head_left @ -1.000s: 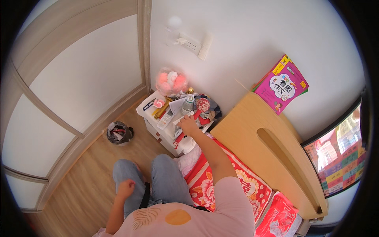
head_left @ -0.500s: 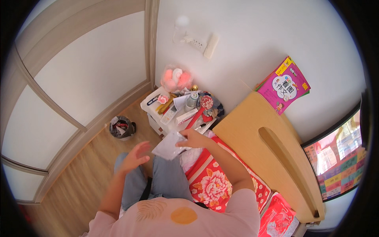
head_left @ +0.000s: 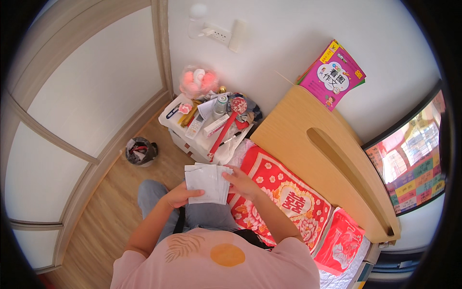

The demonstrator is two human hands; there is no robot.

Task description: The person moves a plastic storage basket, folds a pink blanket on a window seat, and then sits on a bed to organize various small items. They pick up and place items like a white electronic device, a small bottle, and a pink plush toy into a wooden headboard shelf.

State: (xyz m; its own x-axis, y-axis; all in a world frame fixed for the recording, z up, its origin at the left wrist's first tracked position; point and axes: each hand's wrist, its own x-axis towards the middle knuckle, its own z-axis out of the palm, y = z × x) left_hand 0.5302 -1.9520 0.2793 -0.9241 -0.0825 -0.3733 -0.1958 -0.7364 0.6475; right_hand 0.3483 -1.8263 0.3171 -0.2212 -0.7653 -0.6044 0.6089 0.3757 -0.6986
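While the fingers of the left hand point(head_left: 179, 196) close on the lower left edge of a small stack of white, flat paper packets point(head_left: 207, 183), the right hand point(head_left: 242, 182) pinches the stack's right side, thumb on top and the other fingers hidden beneath. The packets are pale, rectangular and slightly fanned, so that several overlapping corners show along the top edge; they are held above the person's lap, over the grey trousers point(head_left: 159, 197) and just left of the red bedspread with its floral pattern point(head_left: 284, 197). Beyond the hands stands a low white bedside surface point(head_left: 179, 126) crowded with small things: a white remote control point(head_left: 195, 126), a clear plastic bottle point(head_left: 220, 104), a long red-handled fan point(head_left: 227, 123) and a pink bundle in clear wrapping point(head_left: 198, 81). On the wooden floor point(head_left: 103, 216) to the left sits a small dark waste bin point(head_left: 140, 151), near the sliding door frame. To the right runs the light wooden headboard point(head_left: 327, 159), with a bright magenta picture book point(head_left: 334, 74) leaning on the white wall above it.
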